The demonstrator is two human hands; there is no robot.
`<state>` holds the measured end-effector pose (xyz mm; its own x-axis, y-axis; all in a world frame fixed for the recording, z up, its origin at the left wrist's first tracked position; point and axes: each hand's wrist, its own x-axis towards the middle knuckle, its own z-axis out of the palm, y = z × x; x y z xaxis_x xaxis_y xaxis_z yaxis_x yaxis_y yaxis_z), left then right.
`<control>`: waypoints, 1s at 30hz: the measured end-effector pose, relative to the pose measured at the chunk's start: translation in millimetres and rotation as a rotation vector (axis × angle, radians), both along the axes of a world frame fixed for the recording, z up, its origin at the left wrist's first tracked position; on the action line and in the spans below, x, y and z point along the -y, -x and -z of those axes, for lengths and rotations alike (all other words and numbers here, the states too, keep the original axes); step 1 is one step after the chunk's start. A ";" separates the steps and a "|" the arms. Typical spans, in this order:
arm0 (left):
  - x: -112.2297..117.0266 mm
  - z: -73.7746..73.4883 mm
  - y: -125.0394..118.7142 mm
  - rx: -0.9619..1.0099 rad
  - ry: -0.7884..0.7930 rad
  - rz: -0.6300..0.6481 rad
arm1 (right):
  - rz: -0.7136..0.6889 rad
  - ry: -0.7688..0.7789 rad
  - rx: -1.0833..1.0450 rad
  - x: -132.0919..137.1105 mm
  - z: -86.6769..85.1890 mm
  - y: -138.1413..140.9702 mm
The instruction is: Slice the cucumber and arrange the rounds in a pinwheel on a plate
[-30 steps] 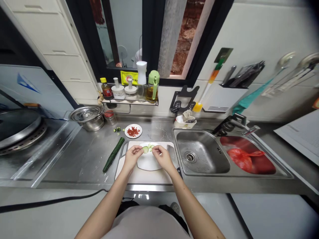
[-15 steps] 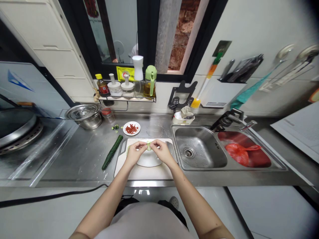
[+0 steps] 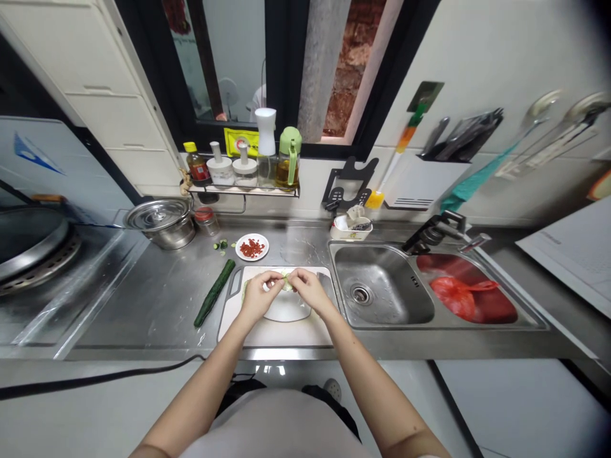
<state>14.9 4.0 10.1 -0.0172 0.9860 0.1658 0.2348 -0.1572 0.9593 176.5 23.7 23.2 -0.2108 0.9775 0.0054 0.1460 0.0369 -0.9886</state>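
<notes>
A white plate point(image 3: 286, 310) lies on a white cutting board point(image 3: 272, 331) at the counter's front edge. My left hand point(image 3: 256, 296) and my right hand point(image 3: 308, 289) hover over the plate's far rim, fingertips pinched together on pale green cucumber slices point(image 3: 286, 281) between them. More of the slices is hidden by my fingers. A whole dark green cucumber point(image 3: 214, 292) lies on the steel counter left of the board, apart from both hands.
A small dish of chopped red chili point(image 3: 252, 247) and cucumber ends point(image 3: 222, 244) sit behind the board. A lidded steel pot point(image 3: 160, 221) stands at left, a double sink point(image 3: 386, 292) with a red bag point(image 3: 458, 296) at right, and a condiment shelf point(image 3: 243, 172) against the wall.
Both hands have drawn closer together over the plate's far rim. The cucumber slice that lay visible between them is now mostly covered by the fingertips.
</notes>
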 end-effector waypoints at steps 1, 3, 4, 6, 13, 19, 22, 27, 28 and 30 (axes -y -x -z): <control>-0.1 -0.3 -0.4 -0.019 -0.020 -0.001 | 0.002 0.033 -0.009 0.1 -1.8 0.2; -0.2 -1.2 -1.1 -0.061 -0.063 0.001 | 0.005 0.109 -0.031 0.4 -5.0 0.5; -0.1 -1.8 -1.4 -0.079 -0.083 0.002 | 0.009 0.149 -0.043 0.5 -6.1 0.6; 0.4 -2.8 -1.8 -0.103 -0.106 0.003 | 0.012 0.229 -0.067 0.5 -7.0 0.8; 5.4 -0.3 -3.1 -0.200 -0.104 -0.011 | -0.004 0.397 -0.155 1.3 -3.9 0.4; 8.8 3.1 -6.2 -0.203 -0.061 -0.038 | -0.008 0.479 -0.200 2.3 -3.7 -0.8; 10.9 3.4 -8.8 -0.226 -0.078 -0.060 | 0.003 0.516 -0.203 2.1 -3.4 -2.4; 12.3 7.5 -14.6 -0.201 -0.050 -0.098 | 0.030 0.522 -0.162 1.9 -1.5 -5.7; 11.8 9.4 -16.2 -0.156 -0.033 -0.099 | 0.033 0.515 -0.152 1.9 -0.6 -6.5; 9.8 13.7 -19.9 -0.022 0.023 -0.085 | 0.037 0.474 -0.119 1.9 1.7 -8.9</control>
